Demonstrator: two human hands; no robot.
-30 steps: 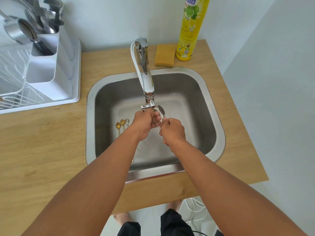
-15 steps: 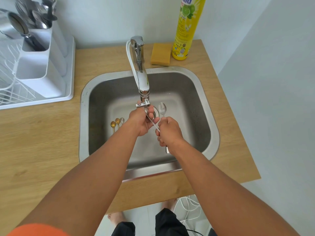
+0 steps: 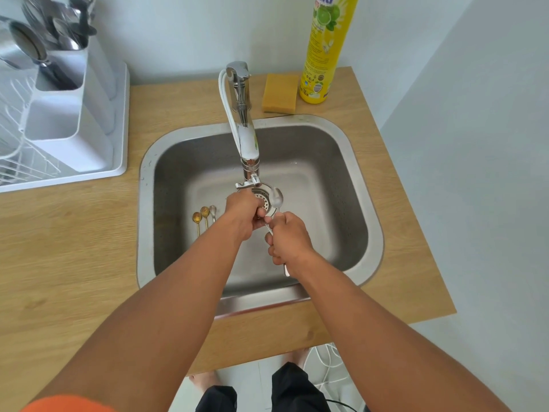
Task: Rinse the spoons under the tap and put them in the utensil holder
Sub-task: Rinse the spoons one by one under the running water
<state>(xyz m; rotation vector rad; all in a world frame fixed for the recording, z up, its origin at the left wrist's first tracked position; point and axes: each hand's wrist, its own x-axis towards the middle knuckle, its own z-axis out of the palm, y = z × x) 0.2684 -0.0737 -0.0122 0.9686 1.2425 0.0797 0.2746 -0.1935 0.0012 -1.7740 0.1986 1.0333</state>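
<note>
Over the steel sink (image 3: 365, 185), both hands sit just below the tap (image 3: 248, 144) spout. My right hand (image 3: 289, 240) grips a silver spoon (image 3: 277, 200) by its handle, bowl pointing up toward the spout. My left hand (image 3: 245, 214) is closed beside it, fingers touching the spoon's neck. Three small spoons (image 3: 204, 217), two gold and one silver, lie on the sink floor at the left. The white utensil holder (image 3: 69, 114) stands at the far left with several utensils in its back compartment. No water stream is discernible.
A white dish rack (image 3: 17, 150) holds the utensil holder on the wooden counter (image 3: 68, 248). A yellow sponge (image 3: 280, 93) and a yellow dish-soap bottle (image 3: 325, 46) stand behind the sink. The drain strainer (image 3: 264, 197) shows under the spout.
The spoon's bowl has come out from between my hands and now points up beside the spout. My right hand has slid a little down the handle. The view shifted slightly.
</note>
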